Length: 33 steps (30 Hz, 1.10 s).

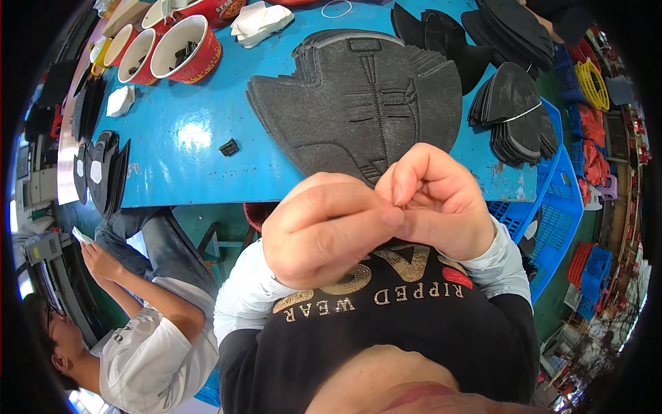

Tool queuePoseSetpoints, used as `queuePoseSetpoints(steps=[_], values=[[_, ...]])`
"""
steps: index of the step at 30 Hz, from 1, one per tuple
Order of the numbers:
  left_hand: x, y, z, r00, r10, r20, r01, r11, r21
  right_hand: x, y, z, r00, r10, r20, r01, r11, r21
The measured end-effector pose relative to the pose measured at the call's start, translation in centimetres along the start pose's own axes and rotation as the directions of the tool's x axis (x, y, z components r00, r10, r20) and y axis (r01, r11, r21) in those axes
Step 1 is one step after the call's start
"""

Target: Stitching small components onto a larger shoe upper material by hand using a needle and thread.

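Two hands pinched together at the center, just before a stack of dark grey stitched pieces (369, 96).
The left hand (324, 231) and right hand (445, 207) meet at thumbs and fingertips, both grips narrow; I cannot tell whether anything is held between them. The stack, its layers too tight to count, fills the upper middle of the frame on the blue table (186, 176). One small dark bundle (229, 148) lies left of it. At upper left are at least five red-and-white tubs (207, 58); two white wads (262, 24) lie near them. At upper right is one banded dark stack (514, 117). One seated person (155, 345) is at lower left.
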State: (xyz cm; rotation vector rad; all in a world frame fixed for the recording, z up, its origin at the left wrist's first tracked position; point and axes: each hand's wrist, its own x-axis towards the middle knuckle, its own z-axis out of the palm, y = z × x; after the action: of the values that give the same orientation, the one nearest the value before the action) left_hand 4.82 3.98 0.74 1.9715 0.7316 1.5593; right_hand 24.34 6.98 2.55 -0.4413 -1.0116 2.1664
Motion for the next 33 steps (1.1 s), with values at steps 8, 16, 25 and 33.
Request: queuePoseSetpoints(steps=[8, 16, 25, 33], values=[[1.0, 0.8, -1.3, 0.996, -0.008, 0.083, -0.002, 0.993, 0.120, 0.0, -1.2, -0.4, 0.999, 0.011, 0.040, 0.001, 0.962, -0.273], [2.0, -2.2, -2.9, 0.998, -0.033, 0.062, -0.017, 0.746, 0.665, 5.1, -2.9, -3.3, 0.883, -0.403, 0.241, 0.257, -0.016, -0.966], [2.4, -2.2, -2.9, 0.983, -0.138, 0.120, 0.024, 0.749, 0.662, 7.3, -2.1, -3.3, 0.861, -0.375, 0.345, 0.318, -0.132, -0.939], [4.1, -2.0, -2.2, 0.939, -0.262, 0.223, -0.021, 0.602, 0.798, 7.3, -1.7, -3.3, 0.831, -0.418, 0.366, 0.300, -0.218, -0.929]])
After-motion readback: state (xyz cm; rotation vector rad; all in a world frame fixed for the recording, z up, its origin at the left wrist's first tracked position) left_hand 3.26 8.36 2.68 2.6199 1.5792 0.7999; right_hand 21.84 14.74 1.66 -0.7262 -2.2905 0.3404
